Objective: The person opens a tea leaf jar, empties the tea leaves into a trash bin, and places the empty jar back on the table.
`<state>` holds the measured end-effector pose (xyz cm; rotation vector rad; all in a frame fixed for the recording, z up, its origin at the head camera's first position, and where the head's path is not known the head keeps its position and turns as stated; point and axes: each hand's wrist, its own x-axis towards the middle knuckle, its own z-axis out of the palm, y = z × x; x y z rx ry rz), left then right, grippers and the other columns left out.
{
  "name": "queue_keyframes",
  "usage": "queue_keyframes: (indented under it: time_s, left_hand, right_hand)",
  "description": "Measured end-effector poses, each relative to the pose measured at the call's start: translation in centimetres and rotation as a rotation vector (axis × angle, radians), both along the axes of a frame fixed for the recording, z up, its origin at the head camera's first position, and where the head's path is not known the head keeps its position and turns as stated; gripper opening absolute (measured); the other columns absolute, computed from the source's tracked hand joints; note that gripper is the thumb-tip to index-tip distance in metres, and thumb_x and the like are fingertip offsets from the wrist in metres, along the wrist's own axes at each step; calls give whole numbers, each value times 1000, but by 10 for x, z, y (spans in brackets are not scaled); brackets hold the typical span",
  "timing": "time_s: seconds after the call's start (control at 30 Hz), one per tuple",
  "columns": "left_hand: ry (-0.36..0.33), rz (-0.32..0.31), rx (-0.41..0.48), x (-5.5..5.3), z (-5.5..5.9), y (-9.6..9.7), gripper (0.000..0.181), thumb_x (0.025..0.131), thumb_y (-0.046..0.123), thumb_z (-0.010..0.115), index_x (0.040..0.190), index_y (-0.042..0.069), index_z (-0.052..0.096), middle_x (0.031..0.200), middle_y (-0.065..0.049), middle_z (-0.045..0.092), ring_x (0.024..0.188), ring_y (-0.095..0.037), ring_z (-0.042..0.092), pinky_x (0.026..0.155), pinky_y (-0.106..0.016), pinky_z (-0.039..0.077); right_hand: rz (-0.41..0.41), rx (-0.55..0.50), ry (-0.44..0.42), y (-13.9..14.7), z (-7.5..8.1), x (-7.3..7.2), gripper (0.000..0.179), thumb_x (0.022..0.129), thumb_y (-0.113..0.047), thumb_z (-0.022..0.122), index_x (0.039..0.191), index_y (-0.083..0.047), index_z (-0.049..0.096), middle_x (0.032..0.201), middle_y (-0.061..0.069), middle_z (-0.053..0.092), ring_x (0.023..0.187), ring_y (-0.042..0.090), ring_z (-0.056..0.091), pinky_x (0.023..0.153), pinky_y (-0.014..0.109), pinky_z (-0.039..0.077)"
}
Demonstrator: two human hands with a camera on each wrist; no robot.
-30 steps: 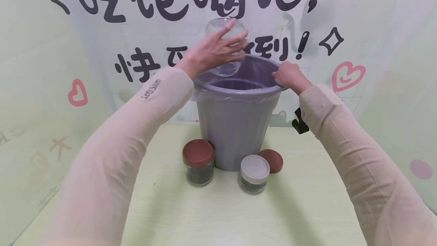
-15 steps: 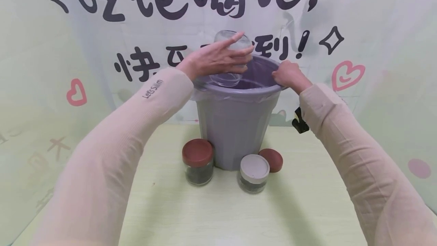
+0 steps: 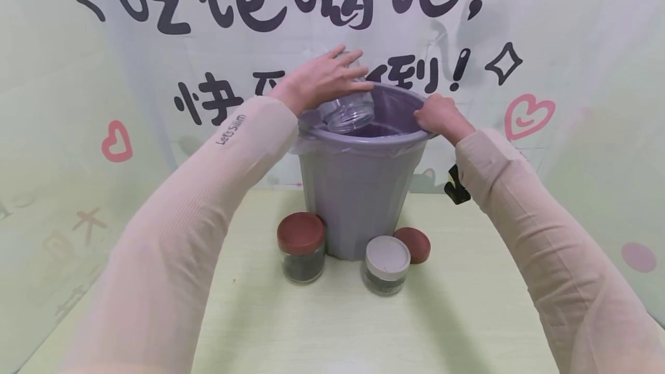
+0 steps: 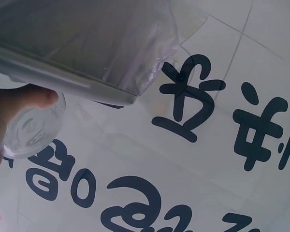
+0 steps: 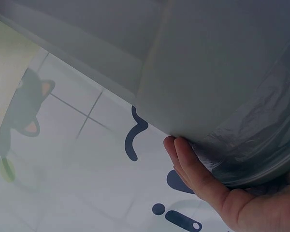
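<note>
My left hand [image 3: 327, 81] holds a clear glass jar [image 3: 348, 114] at the left side of a grey-purple bin's opening. The jar is tilted with its ridged neck down toward the inside of the bin [image 3: 358, 189], and its upper part is partly hidden behind the fingers. In the left wrist view the thumb lies along the jar [image 4: 35, 130], just outside the bin's rim [image 4: 63, 79]. My right hand [image 3: 441, 113] grips the rim on the right. From the right wrist, the fingers [image 5: 195, 171] rest against the bin's outside, beside the plastic liner [image 5: 261, 121].
In front of the bin stand a red-lidded jar [image 3: 302, 247] with dark contents and a white-lidded jar [image 3: 387, 264]. Behind the latter leans a round red lid [image 3: 418, 247]. A printed backdrop [image 3: 561, 33] rises close behind the bin, and a black object [image 3: 457, 186] shows near the right sleeve.
The left hand moved slightly right and down with the jar, then back left, and the jar now tilts with its neck to the lower right. The right hand stays on the rim.
</note>
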<state>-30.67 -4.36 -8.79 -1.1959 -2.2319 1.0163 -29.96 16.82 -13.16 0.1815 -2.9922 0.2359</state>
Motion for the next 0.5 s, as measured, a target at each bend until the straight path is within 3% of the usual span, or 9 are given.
queue_keyframes:
  time_s: [0.13, 0.23, 0.4, 0.5]
  left_hand:
    - [-95, 27, 92, 0, 2, 0, 80, 64, -13, 64, 133, 10, 30, 137, -21, 29, 129, -42, 17, 105, -52, 15]
    - [-71, 36, 72, 1, 2, 2, 80, 66, -12, 63, 134, 12, 29, 139, -20, 28, 129, -41, 18, 104, -54, 15]
    - [115, 6, -98, 3, 0, 3, 77, 75, -5, 61, 139, 21, 26, 144, -13, 22, 131, -36, 16, 103, -58, 14]
    - [265, -67, -217, 2, -5, 3, 78, 75, -1, 63, 139, 24, 26, 145, -9, 21, 132, -32, 17, 103, -56, 16]
  right_hand:
    - [-10, -15, -4, 0, -1, 0, 33, 86, -14, 34, 87, 14, 52, 94, 29, 51, 88, 40, 51, 85, 47, 40]
    - [-5, -8, 7, 0, -1, 0, 32, 86, -14, 34, 85, 13, 51, 96, 31, 51, 89, 42, 51, 85, 47, 39]
    - [0, -6, 12, 0, -1, 1, 34, 86, -14, 34, 87, 15, 52, 97, 32, 51, 91, 43, 51, 85, 47, 39]
    - [-4, -6, 13, -1, -1, 0, 34, 86, -14, 34, 87, 15, 52, 98, 32, 51, 91, 43, 51, 86, 47, 39]
